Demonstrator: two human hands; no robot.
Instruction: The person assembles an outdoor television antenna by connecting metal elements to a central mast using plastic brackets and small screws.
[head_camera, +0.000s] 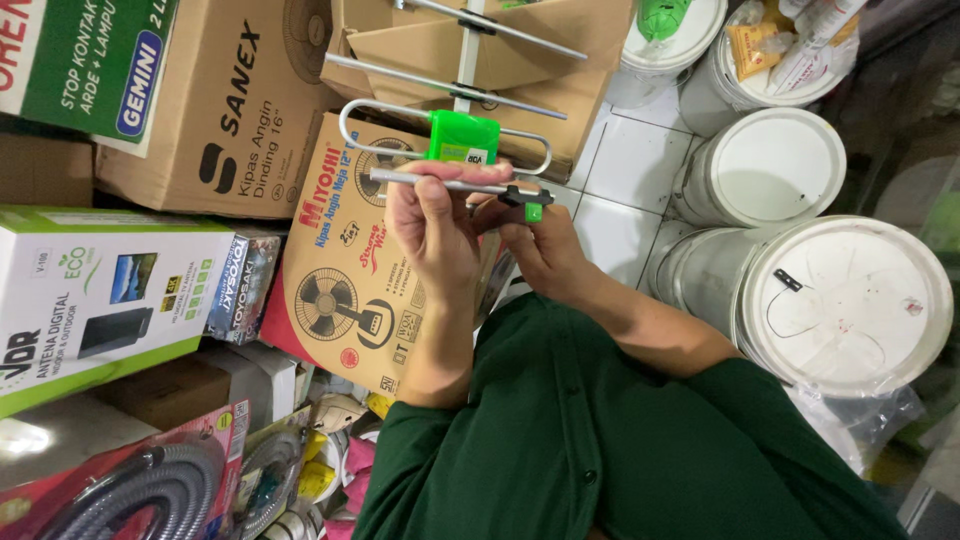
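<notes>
A large brown cardboard carton printed with a wall fan (235, 100) was seen at the top left, with a white and green cardboard box picturing an indoor aerial (95, 295) below it. Four white plastic pails with lids (850, 300) were stacked at the right on the white tiled floor (625, 165). An orange cardboard box printed with a desk fan (345, 290) lay beneath the hands.

A silver metal aerial with a green plastic junction block (462, 137) was held above that orange box. Its central boom was pointed away from the person, toward the top of the view, while its crosswise elements were laid left to right. The looped wire element was seen just beyond the fingertips.

A thin silver metal rod with a black and green plastic clip (455, 184) was gripped by both hands, its long axis running left to right, the clip end at the right. The left hand (435, 235) was closed around the rod's left part, thumb over it. The right hand (545, 245) was pinched shut at the clip end.
</notes>
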